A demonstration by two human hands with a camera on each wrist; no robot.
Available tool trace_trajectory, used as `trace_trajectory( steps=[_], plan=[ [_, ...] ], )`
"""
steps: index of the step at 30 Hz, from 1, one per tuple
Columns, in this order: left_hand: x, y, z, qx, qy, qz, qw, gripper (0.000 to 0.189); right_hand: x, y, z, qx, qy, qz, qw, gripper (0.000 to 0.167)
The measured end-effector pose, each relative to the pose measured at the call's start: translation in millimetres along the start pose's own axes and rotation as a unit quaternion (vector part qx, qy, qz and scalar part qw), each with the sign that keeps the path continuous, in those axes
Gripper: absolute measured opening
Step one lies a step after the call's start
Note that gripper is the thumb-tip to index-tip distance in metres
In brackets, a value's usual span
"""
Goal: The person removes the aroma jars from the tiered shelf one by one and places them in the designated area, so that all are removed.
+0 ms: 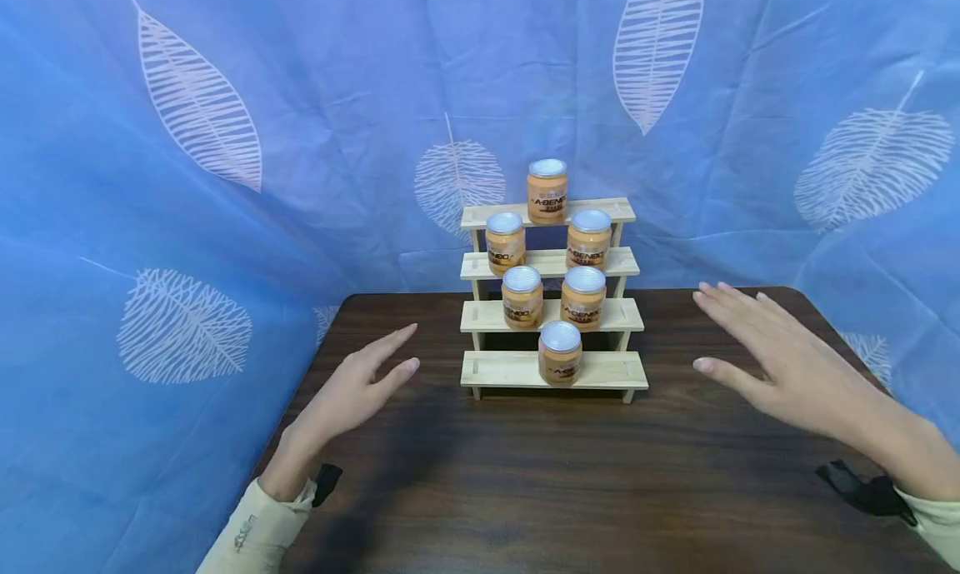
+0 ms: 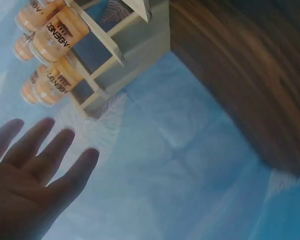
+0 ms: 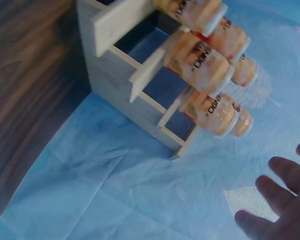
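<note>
A stepped wooden rack point(image 1: 487, 370) with several tiers stands toward the back of the table. Orange-labelled jars with silvery lids sit on it: a single top jar point(image 1: 547, 192), two on each middle tier, and a single bottom jar point(image 1: 560, 355). To the rack's left, my left hand point(image 1: 352, 391) hovers with fingers straight and thumb apart, holding nothing. On the other side my right hand point(image 1: 780, 370) is likewise spread, palm turned inward and no object in it. Both wrist views show the hands apart from the jars.
The dark wood-grain table point(image 1: 540, 474) has rounded back corners. A blue cloth point(image 1: 337, 99) with white leaf prints hangs behind it and along both sides. Black straps circle both wrists below the pale sleeves point(image 1: 258, 524).
</note>
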State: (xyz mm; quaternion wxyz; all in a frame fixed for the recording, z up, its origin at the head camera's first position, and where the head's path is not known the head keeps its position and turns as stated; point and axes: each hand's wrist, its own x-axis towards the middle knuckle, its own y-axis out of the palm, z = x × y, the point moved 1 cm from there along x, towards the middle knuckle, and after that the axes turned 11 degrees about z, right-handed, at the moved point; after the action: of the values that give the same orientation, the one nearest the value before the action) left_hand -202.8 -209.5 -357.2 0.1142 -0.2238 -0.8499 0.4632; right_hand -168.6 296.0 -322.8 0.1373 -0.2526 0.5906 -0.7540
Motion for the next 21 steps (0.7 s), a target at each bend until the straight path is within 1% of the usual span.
trace_trajectory(
  steps=[2, 3, 5, 7, 8, 10, 12, 14, 16, 18, 20, 21],
  plan=[
    [7.1, 2.4, 7.2, -0.078, -0.01, -0.002, 0.9969, 0.059, 11.2, -5.9, -1.9, 0.028, 0.01, -0.003, 0.9996, 0.082],
    [11.1, 4.0, 11.4, -0.116, -0.016, 0.001, 0.9931, 0.058, 17.2, -8.7, -3.0, 0.046, 0.018, -0.003, 0.9988, 0.081],
    [19.8, 8.1, 21.3, -0.188, -0.028, 0.008, 0.9818, 0.057, 30.1, -13.5, -5.2, 0.088, 0.034, -0.003, 0.9956, 0.077],
    [28.8, 13.2, 30.9, -0.261, -0.048, 0.018, 0.9639, 0.056, 44.1, -17.1, -8.3, 0.122, 0.038, -0.012, 0.9918, 0.073],
    [33.3, 16.2, 35.5, -0.297, -0.059, 0.022, 0.9527, 0.056, 51.3, -18.3, -10.4, 0.133, 0.038, -0.021, 0.9902, 0.071],
    [42.5, 23.6, 44.7, -0.351, -0.079, 0.033, 0.9325, 0.055, 67.0, -20.2, -16.2, 0.16, 0.026, -0.04, 0.9859, 0.068],
    [51.3, 32.7, 53.0, -0.396, -0.109, 0.039, 0.911, 0.053, 82.8, -22.3, -21.7, 0.183, 0.025, -0.049, 0.9816, 0.065],
    [59.6, 43.4, 60.2, -0.421, -0.133, 0.046, 0.8959, 0.051, 99.2, -24.5, -27.6, 0.205, 0.031, -0.046, 0.9772, 0.064],
    [66.5, 54.6, 65.1, -0.437, -0.157, 0.052, 0.8844, 0.05, 116.4, -27.6, -31.7, 0.232, 0.04, -0.033, 0.9713, 0.063],
    [73.0, 65.6, 67.4, -0.443, -0.172, 0.058, 0.878, 0.051, 134.2, -29.9, -35.2, 0.252, 0.049, -0.018, 0.9663, 0.064],
    [79.1, 75.8, 67.3, -0.444, -0.186, 0.063, 0.8742, 0.053, 152.6, -31.0, -38.1, 0.263, 0.055, -0.008, 0.9632, 0.065],
    [82.0, 80.6, 66.8, -0.442, -0.191, 0.065, 0.8738, 0.055, 162.0, -31.0, -39.4, 0.269, 0.055, -0.005, 0.9615, 0.066]
  ],
)
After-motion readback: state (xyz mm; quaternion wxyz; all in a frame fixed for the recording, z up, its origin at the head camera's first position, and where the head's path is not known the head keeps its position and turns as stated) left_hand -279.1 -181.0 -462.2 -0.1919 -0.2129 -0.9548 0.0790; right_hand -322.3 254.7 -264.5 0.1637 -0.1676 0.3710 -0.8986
